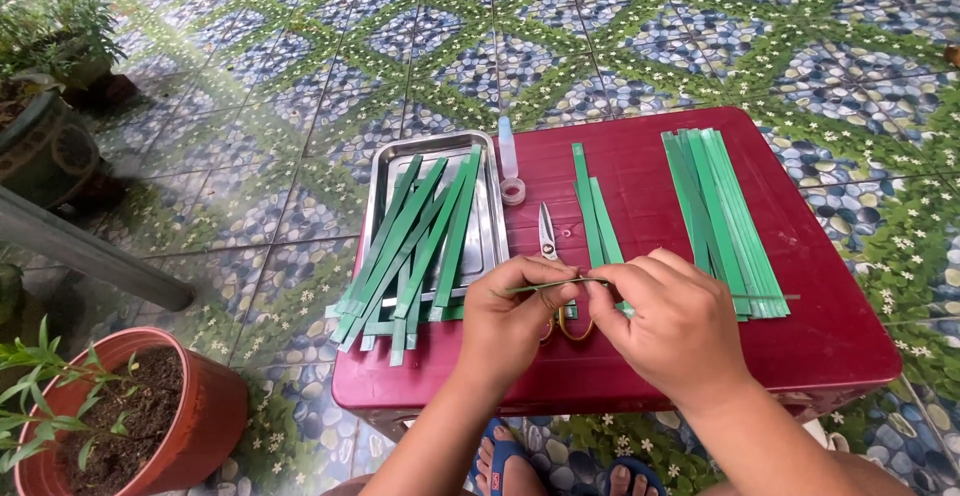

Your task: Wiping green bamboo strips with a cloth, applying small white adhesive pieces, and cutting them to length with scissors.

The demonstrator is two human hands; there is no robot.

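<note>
Both hands are up front near the table's (640, 156) front edge, pinching one thin green strip (545, 285) between them. Left hand (510, 321) has thumb and fingertips pressed together on it, right hand (675, 326) pinches the other end. Scissors (549, 241) lie just behind the hands. Metal tray (490, 226) with green strips sits at the left edge, and another bunch of strips (725, 221) lies toward the right edge.
</note>
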